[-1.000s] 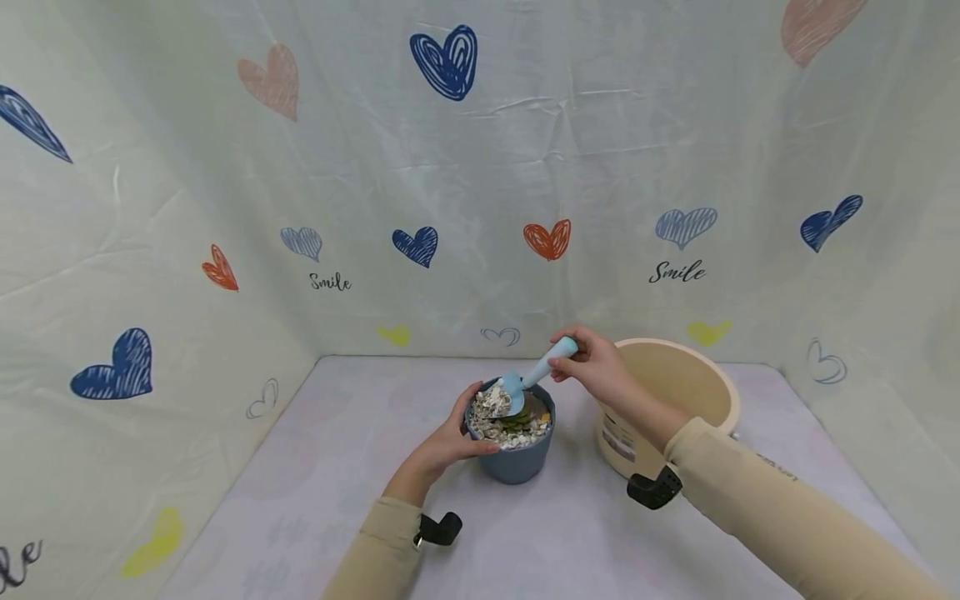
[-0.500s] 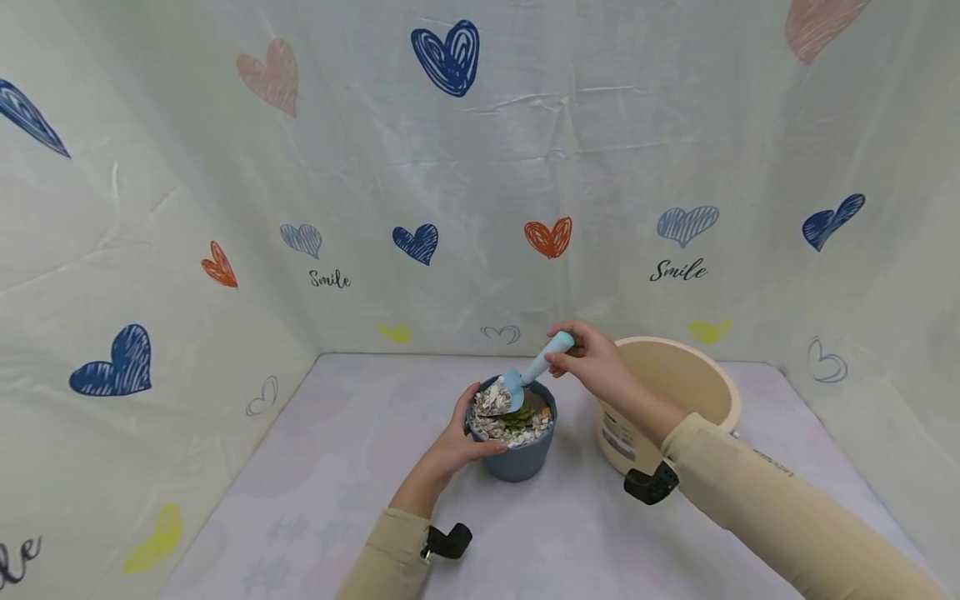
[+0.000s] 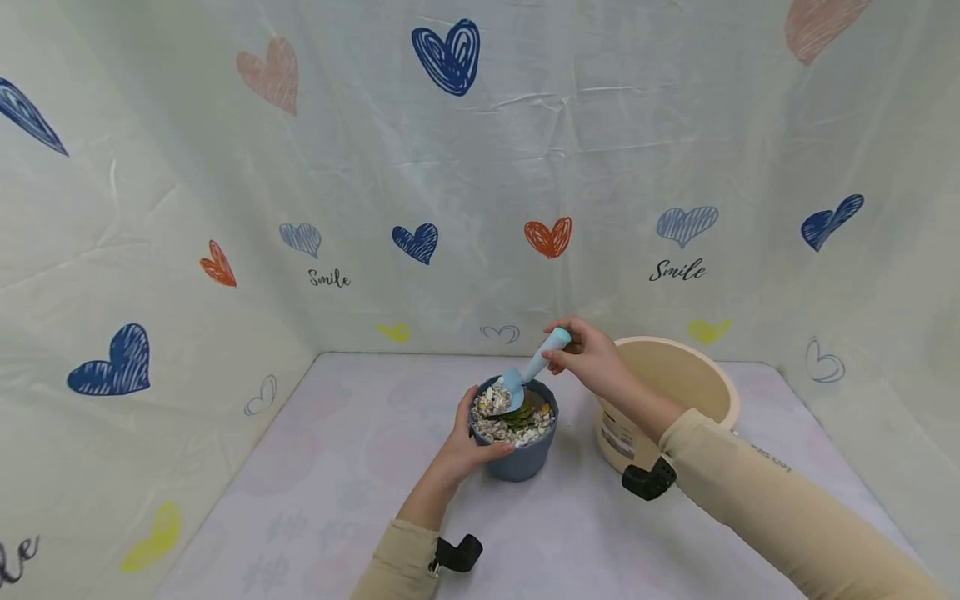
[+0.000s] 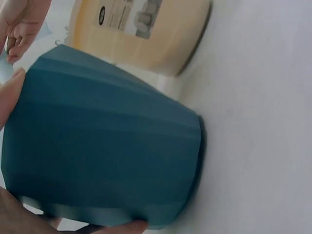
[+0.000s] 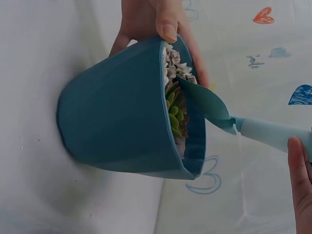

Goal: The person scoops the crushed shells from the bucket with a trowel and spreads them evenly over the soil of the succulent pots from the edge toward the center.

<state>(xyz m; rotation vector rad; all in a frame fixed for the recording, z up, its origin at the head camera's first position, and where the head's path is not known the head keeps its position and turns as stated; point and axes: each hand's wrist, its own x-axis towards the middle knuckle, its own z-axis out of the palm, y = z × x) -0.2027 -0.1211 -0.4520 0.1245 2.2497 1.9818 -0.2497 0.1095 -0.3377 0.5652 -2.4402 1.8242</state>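
A blue faceted flowerpot point(image 3: 517, 463) stands on the table, holding pale gravel point(image 3: 534, 434) and a small green succulent point(image 5: 176, 113). My left hand point(image 3: 462, 454) grips the pot from its left side, thumb along the front rim and fingers round the far side. My right hand point(image 3: 588, 358) holds a light blue hand trowel point(image 3: 537, 364) by its handle, tilted down into the pot. The trowel's blade point(image 5: 207, 105) is inside the rim, beside the succulent, with gravel at its tip. The succulent is partly hidden under the blade in the head view.
A large cream bucket point(image 3: 618, 446) with a label stands just right of the pot, behind my right forearm. The table point(image 3: 322, 467) has a pale cover. A curtain point(image 3: 480, 167) printed with hearts hangs behind and on the sides. Black wrist cameras sit on both sleeves.
My left forearm and wrist have shifted right, and the left thumb has slid a little further along the pot's front. The trowel handle has tipped slightly up and left.
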